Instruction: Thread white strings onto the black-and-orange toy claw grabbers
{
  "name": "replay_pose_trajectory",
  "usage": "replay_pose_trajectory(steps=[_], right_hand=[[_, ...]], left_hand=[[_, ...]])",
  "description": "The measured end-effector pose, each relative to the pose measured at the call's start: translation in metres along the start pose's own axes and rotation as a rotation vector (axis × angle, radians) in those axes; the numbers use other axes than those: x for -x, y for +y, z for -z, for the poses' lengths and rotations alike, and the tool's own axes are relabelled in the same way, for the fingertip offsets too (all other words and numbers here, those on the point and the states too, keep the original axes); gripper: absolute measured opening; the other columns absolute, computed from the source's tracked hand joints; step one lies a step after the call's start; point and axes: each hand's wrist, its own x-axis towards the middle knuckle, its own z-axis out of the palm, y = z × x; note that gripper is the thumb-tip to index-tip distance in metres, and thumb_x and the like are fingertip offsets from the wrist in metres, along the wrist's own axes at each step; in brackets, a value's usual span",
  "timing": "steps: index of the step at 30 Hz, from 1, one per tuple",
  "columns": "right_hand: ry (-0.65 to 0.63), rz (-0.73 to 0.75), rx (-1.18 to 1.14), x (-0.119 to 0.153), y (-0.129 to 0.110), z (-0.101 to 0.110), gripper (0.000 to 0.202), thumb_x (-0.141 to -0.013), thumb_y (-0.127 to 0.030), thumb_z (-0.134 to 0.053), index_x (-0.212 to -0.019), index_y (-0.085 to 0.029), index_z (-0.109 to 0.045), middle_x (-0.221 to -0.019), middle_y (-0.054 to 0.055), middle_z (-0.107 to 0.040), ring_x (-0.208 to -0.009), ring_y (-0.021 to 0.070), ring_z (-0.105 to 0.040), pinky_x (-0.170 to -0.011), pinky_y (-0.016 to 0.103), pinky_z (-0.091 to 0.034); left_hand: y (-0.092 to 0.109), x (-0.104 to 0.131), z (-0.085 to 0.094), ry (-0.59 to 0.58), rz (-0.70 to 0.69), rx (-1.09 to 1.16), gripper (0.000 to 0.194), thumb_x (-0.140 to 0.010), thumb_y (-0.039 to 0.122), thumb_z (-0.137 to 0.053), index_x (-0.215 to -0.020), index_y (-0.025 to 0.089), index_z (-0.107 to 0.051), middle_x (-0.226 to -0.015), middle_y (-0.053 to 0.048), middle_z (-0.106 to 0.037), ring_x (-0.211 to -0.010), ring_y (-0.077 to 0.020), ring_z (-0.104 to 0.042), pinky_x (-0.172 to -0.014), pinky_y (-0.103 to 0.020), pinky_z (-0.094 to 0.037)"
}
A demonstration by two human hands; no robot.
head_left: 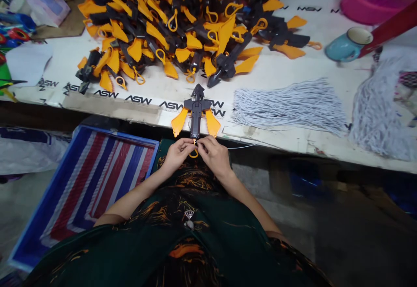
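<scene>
Bottom of frame: dark green patterned clothing (224, 235), pale sparkly ornament (189, 219) at chest. Just beyond, centre: left hand (177, 154), thumb and fingertips drawn together in a pinch at the stem of an orange loop (194, 153). Just beside, right hand (215, 154), fingers curled in, tips near the same stem; exact grip hidden, cannot tell. Thin white cord (241, 146) running rightward from behind right hand. Directly above the hands, at table edge: black-and-orange bird-shaped piece (196, 115), nose toward top of frame, orange wings spread. Lower left: striped tray (107, 178), blue rim. Right of centre, on white table cover (312, 67): bundle of white cords (289, 107). Upper centre: overlapping heap of similar pieces (169, 26). Upper right: light blue mug (342, 49), near pink basin (355, 7).
</scene>
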Motion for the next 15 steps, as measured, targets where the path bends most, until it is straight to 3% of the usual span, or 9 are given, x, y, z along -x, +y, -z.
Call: replay_pose_trajectory(steps=[15], right_hand=[[0.0, -0.04, -0.105, 0.0029, -0.0021, -0.0058, 0.021, -0.1, -0.027, -0.051, -0.097, -0.02, -0.07, -0.089, 0.004, -0.069, -0.065, 0.0117, -0.061, -0.063, 0.023, -0.046]], left_hand=[[-0.0041, -0.0006, 0.0041, 0.004, 0.019, 0.002, 0.037, -0.069, 0.043, -0.08, -0.091, 0.015, -0.069, -0.078, -0.004, -0.074, -0.068, -0.0132, -0.066, -0.065, -0.024, -0.051]])
